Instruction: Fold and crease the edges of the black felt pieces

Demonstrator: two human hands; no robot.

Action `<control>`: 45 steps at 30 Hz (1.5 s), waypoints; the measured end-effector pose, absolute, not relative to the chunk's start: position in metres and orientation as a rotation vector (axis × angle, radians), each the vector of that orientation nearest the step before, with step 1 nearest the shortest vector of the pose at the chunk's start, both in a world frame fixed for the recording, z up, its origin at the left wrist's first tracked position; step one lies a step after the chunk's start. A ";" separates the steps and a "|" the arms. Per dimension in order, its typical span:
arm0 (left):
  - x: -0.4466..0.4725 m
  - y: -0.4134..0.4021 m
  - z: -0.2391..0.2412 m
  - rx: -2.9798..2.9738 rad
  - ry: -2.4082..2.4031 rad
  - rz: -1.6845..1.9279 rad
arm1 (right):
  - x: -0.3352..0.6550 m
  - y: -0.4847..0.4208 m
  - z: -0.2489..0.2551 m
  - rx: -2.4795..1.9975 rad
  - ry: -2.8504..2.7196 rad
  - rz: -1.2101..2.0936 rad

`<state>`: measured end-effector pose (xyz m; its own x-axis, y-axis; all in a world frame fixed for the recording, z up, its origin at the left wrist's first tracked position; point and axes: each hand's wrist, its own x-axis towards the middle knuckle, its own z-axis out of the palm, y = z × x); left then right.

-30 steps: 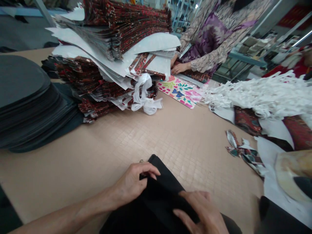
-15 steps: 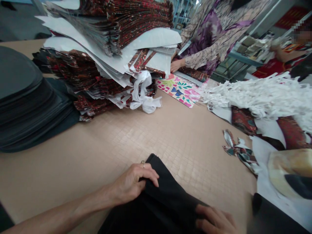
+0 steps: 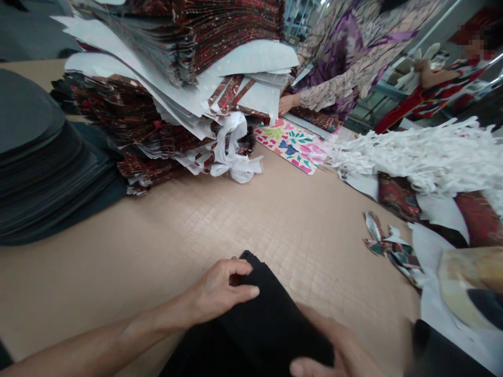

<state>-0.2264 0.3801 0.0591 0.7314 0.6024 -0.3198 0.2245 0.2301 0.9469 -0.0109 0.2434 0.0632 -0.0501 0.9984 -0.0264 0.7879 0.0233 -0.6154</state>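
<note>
Black fabric (image 3: 271, 309), folded or layered, lies at the front middle of the table. My left hand (image 3: 226, 285) grips its far left edge, thumb on top and the other fingers curled at the edge; a ring shows faintly. At the fabric's right side, my right hand (image 3: 334, 340) has its thumb on top and its fingers round the far edge, partly under the cloth. The right hand is slightly blurred and cut off by the lower border.
Tall stacks of dark red patterned pieces (image 3: 129, 110) with white backing stand behind. Black rounded pieces (image 3: 31, 157) are piled at left. White strips (image 3: 424, 152) and patterned scraps (image 3: 389, 243) lie right. Across the table, a co-worker's hand (image 3: 288, 103) touches the stack.
My left thumb has come onto the top of the fabric. My right hand has moved from lying over the fabric's edge to gripping round it. The view shifted slightly.
</note>
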 end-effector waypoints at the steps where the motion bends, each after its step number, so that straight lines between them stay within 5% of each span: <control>1: -0.224 0.382 0.056 1.278 0.758 0.276 | -0.022 0.257 0.061 -1.808 -1.837 0.743; 6: -0.215 0.400 0.041 1.187 0.906 0.213 | -0.061 0.290 0.038 -1.857 -1.480 0.860; 12: -0.210 0.417 0.029 1.199 0.907 0.173 | -0.060 0.296 0.016 -1.867 -1.595 0.353; 31: -0.211 0.431 0.028 1.277 0.866 0.026 | -0.065 0.304 0.009 -1.546 -1.952 -0.026; 45: -0.209 0.423 0.021 1.589 0.864 0.139 | -0.055 0.264 0.015 -1.707 -1.770 -0.011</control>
<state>-0.2092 0.4230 0.0211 0.7110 0.5924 -0.3789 0.4433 0.0407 0.8955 -0.0551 0.2642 0.0154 0.0795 0.8846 0.4594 0.8903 0.1443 -0.4319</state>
